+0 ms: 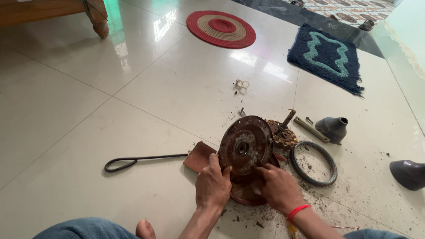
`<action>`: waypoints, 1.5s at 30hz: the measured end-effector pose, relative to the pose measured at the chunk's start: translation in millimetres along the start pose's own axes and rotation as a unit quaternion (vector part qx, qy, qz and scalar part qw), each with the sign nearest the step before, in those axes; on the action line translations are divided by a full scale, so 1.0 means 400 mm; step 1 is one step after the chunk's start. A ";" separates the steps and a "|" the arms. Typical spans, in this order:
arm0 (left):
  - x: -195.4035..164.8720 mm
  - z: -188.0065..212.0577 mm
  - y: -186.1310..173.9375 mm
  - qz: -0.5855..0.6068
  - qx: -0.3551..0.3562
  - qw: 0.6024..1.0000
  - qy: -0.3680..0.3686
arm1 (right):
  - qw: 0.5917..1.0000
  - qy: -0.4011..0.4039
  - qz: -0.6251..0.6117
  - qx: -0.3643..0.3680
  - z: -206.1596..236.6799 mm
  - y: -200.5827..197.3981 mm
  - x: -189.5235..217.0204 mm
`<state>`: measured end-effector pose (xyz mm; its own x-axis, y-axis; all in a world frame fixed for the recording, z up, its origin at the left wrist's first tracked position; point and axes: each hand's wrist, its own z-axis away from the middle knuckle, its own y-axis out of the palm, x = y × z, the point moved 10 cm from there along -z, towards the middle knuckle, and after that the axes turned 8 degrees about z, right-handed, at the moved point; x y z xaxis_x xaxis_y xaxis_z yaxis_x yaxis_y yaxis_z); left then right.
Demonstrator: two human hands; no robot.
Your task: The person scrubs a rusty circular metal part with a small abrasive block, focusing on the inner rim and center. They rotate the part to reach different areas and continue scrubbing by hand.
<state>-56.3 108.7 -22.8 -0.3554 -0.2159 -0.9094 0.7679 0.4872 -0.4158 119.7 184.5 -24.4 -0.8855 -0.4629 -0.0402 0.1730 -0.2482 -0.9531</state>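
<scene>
Tiled floor [133, 88]: both hands grip the tilted rusty motor cover [245, 145], left hand [213, 183], right hand [279, 188]. Beside the cover lies a metal ring [313, 163]; separating it likely needs steady prying.

Left of the hands the tiled floor [66, 132] lies open, crossed only by a thin looped rod [133, 160] and a brown flat piece [199, 156] just beside the left hand [212, 186]. Right of the right hand [279, 188] a metal ring [330, 170] crowds the way, with the wound stator [283, 135], a flat bar [311, 129] and a grey cone-shaped cover [333, 128] beyond it. Small screws, perhaps, lie scattered ahead.
</scene>
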 end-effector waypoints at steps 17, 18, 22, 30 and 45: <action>-0.009 0.007 0.000 0.013 0.014 0.999 -0.040 | 0.992 -0.090 -0.070 -0.046 0.017 -0.048 0.059; -0.008 0.009 -0.002 0.011 0.016 0.999 -0.044 | 0.989 -0.115 -0.086 -0.037 0.019 -0.050 0.075; -0.021 0.009 -0.016 -0.009 0.004 1.000 -0.023 | 0.995 -0.064 -0.062 -0.051 0.011 -0.052 0.053; -0.002 0.015 -0.004 -0.014 0.030 0.997 -0.071 | 0.992 -0.048 -0.060 -0.096 0.014 -0.055 0.042; -0.020 0.011 -0.021 -0.041 -0.010 0.999 -0.023 | 0.993 -0.020 -0.107 -0.051 0.018 -0.053 0.032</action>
<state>-57.5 102.5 -12.2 -0.3921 -0.2939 -0.8717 0.7266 0.4821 -0.4894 108.0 177.6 -2.7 -0.8794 -0.4426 0.1755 -0.0631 -0.2571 -0.9643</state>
